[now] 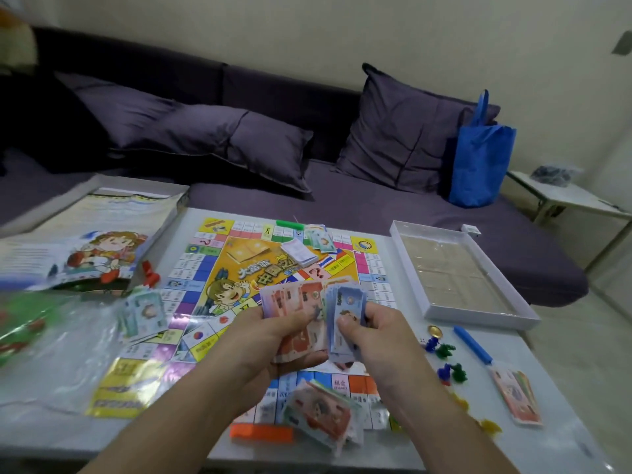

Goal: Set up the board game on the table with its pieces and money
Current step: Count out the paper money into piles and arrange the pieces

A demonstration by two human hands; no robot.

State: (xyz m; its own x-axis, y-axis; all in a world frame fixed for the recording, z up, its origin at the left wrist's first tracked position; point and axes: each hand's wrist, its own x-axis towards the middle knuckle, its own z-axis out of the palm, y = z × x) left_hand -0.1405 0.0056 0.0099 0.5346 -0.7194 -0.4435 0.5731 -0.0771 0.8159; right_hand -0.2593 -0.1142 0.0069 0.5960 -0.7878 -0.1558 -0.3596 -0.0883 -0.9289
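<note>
Left hand: fingers curled under a fanned sheaf of thin orange-pink paper notes, thumb on top.
Right hand: thumb and fingers pinching a smaller stack of blue-lilac notes, edge to edge with the orange sheaf. Both are held above the near half of the game board.
Game board: flat, glossy, square, yellow centre panel, border of small coloured rectangles; lies unfolded on the pale table.
Loose mixed note pile: on the board's near edge, beside an orange plastic bar.
Pawns: small moulded plastic figures, blue and green, right of the board, near a blue bar.
Box tray: shallow, white card, rectangular, far right.
Box lid: printed cartoon art, far left.
</note>
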